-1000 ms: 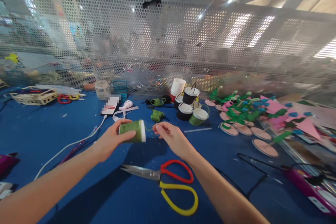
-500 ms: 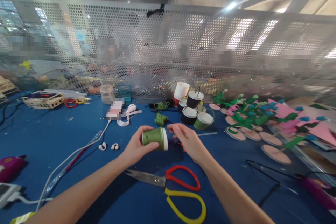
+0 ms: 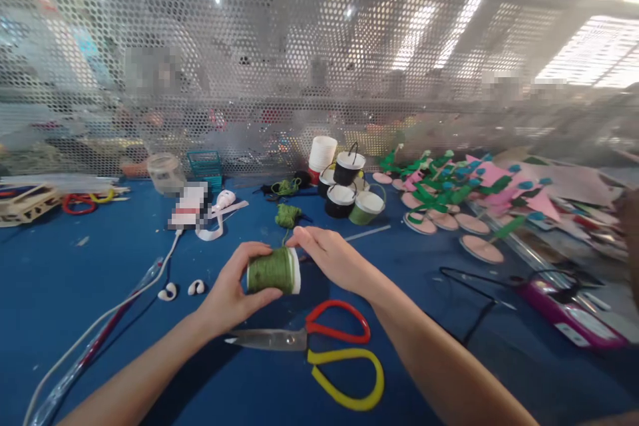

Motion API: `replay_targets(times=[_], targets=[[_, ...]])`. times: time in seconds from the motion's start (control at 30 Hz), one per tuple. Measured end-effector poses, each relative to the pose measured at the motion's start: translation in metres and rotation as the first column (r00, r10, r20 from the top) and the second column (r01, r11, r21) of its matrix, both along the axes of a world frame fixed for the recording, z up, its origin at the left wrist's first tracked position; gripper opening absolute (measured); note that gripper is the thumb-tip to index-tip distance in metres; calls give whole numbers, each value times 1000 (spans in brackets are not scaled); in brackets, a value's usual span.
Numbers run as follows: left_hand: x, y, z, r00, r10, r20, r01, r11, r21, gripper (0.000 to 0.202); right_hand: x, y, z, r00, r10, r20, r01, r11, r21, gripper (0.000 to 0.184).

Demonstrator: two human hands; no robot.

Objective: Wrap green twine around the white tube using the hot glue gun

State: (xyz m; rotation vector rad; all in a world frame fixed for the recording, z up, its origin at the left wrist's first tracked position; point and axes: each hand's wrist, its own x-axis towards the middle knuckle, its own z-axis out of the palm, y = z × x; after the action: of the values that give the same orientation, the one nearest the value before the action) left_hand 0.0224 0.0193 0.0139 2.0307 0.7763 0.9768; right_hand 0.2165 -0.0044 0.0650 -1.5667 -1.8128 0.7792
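Observation:
My left hand grips a small cup wrapped in green twine, held sideways with its white rim to the right, above the blue table. My right hand sits just right of the cup, fingers pinched on the green twine strand at the cup's top edge. The strand runs up to a loose ball of green twine lying farther back. Scissors with a red and a yellow handle lie closed on the table directly below both hands.
Finished small buckets, black, white and green, stand behind the hands. Pink discs with green and pink paper pieces spread to the right. A white cable, two earbuds, a pink tool and a perforated metal screen surround the area.
Both hands with the cup have shifted lower and nearer to the scissors. My right hand moved from the cup's rim end to its top edge, carrying the twine.

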Motion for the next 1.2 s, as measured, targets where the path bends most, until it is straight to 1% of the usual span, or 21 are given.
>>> replay_targets(times=[0.1, 0.2, 0.37, 0.43, 0.5, 0.57, 0.67, 0.77, 0.87, 0.97, 1.07, 1.2], targets=[[1, -2, -4, 1000, 4, -3, -4, 999, -45, 45, 0, -2, 0, 1000, 8, -13, -8, 1000, -5, 48], [3, -3, -5, 1000, -3, 4, 3, 996, -88, 52, -5, -6, 0, 992, 81, -94, -78, 996, 32, 45], [5, -4, -7, 999, 13, 31, -11, 996, -89, 64, -11, -8, -2, 970, 182, -161, -165, 980, 111, 42], [5, -4, -6, 999, 16, 34, -13, 996, -93, 65, -9, -6, -2, 972, 164, -169, -142, 981, 134, 41], [4, -5, -5, 1000, 17, 25, -15, 997, -73, 64, -4, -4, -2, 981, 89, -170, -66, 989, 135, 38], [4, -5, -3, 1000, 20, -3, -20, 1000, -18, 61, 0, -3, -1, 990, 17, -143, -1, 994, 109, 29], [3, -4, -1, 997, 33, -65, -26, 995, 101, 58, 2, -4, -1, 996, 11, -88, -6, 998, 61, 15], [3, -3, 1, 991, 46, -122, -20, 979, 203, 56, -2, -4, -2, 999, 13, -53, -11, 999, 45, 10], [3, -4, 1, 986, 52, -156, -11, 968, 252, 55, -4, -3, -3, 999, -2, -45, 4, 999, 37, 11], [5, -4, 2, 984, 47, -172, -3, 968, 249, 57, -4, -3, -2, 994, 9, -111, -4, 999, 42, 12], [9, -5, 5, 985, 10, -170, 30, 973, 229, 59, -6, -3, -1, 980, 56, -189, -47, 998, 52, 13], [15, -6, 10, 988, -29, -150, 51, 988, 147, 55, -11, 0, -7, 980, 67, -190, -56, 996, 65, 11]])
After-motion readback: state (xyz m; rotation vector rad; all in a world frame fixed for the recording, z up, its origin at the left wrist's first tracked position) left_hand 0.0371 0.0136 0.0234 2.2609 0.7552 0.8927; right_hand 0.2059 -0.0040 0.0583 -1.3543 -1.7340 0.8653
